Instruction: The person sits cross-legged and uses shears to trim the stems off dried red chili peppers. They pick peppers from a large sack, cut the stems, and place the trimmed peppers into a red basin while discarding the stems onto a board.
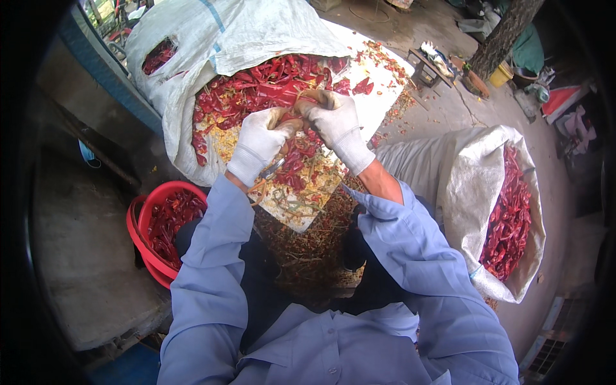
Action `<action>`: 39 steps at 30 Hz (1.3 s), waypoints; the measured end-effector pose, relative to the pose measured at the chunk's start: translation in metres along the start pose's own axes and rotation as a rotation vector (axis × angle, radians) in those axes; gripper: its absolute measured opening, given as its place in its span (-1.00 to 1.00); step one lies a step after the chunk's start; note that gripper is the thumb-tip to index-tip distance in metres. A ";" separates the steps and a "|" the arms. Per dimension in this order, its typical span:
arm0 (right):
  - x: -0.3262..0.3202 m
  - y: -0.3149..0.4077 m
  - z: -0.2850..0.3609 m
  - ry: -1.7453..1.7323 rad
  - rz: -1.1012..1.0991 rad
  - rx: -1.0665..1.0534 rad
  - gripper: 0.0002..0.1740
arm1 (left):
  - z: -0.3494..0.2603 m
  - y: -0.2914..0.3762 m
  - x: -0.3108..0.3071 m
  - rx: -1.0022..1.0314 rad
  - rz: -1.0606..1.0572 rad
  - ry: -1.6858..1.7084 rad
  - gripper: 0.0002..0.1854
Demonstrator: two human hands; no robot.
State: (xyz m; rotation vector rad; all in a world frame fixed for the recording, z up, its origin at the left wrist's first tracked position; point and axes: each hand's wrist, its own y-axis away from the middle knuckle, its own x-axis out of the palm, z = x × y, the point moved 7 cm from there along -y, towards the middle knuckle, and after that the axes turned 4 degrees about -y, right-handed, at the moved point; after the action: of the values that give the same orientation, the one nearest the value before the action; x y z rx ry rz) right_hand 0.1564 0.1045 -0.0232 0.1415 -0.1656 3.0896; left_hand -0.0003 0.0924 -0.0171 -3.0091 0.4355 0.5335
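Observation:
Both hands wear white knit gloves with stained fingertips and meet over a white board point(293, 219). My left hand point(264, 139) pinches a dried red chili pepper point(288, 117) between thumb and fingers. My right hand point(332, 120) grips the same pepper or one touching it; the fingers hide which. Just beyond them, a heap of dried red chilies point(240, 98) spills from the mouth of a large white woven sack point(269, 29). Pieces of chili, yellow seeds and stems cover the board below my hands. Part of a metal tool point(273, 168) shows beside my left wrist.
Red plastic tubs point(139, 240) with dried chilies stand at the left. At the right, an open white woven sack point(462, 192) holds more dried chilies. Stems and scraps litter the ground between my legs. A small wooden stool point(430, 67) and a tree trunk point(505, 38) stand farther off.

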 end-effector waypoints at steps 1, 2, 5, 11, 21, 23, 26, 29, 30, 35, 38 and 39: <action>0.003 0.002 0.002 0.042 0.010 -0.024 -0.68 | -0.005 0.001 -0.002 0.089 -0.040 -0.065 -0.82; 0.005 0.004 0.005 0.080 0.026 -0.048 -0.66 | -0.010 0.002 -0.004 0.177 -0.079 -0.131 -0.82; 0.006 0.007 0.011 0.207 0.012 -0.054 -0.63 | -0.013 0.007 -0.003 0.242 -0.103 -0.339 -0.76; 0.003 0.009 0.008 -0.089 -0.040 0.091 -0.79 | -0.024 0.015 -0.004 0.345 -0.128 -0.287 -0.74; -0.015 0.002 0.009 -0.407 -0.108 0.092 -0.67 | -0.018 0.015 -0.002 0.168 -0.099 0.165 -0.76; -0.016 0.001 0.014 -0.388 -0.065 0.083 -0.65 | -0.017 0.013 -0.006 0.136 -0.146 0.322 -0.75; -0.014 0.005 0.017 -0.419 -0.042 0.103 -0.76 | -0.020 0.010 -0.020 0.160 -0.175 0.399 -0.66; -0.004 0.009 0.019 -0.267 0.083 0.136 -0.70 | -0.013 0.011 -0.028 0.110 -0.198 0.526 -0.43; 0.001 0.010 0.018 -0.314 0.090 0.138 -0.73 | -0.012 0.011 -0.030 0.095 -0.199 0.550 -0.40; 0.002 0.012 0.022 -0.300 0.109 0.112 -0.75 | -0.014 0.012 -0.044 0.064 -0.241 0.512 -0.45; 0.006 0.014 0.022 -0.224 0.153 0.124 -0.75 | -0.022 0.016 -0.041 0.100 -0.269 0.500 -0.55; 0.009 0.015 0.019 -0.185 0.161 0.148 -0.74 | -0.026 0.017 -0.040 0.125 -0.268 0.473 -0.56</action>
State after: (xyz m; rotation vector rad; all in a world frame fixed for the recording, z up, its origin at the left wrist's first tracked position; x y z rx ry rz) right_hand 0.1489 0.0879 -0.0047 0.4418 0.0485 3.2442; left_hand -0.0325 0.0842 0.0213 -2.9799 0.0705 -0.2213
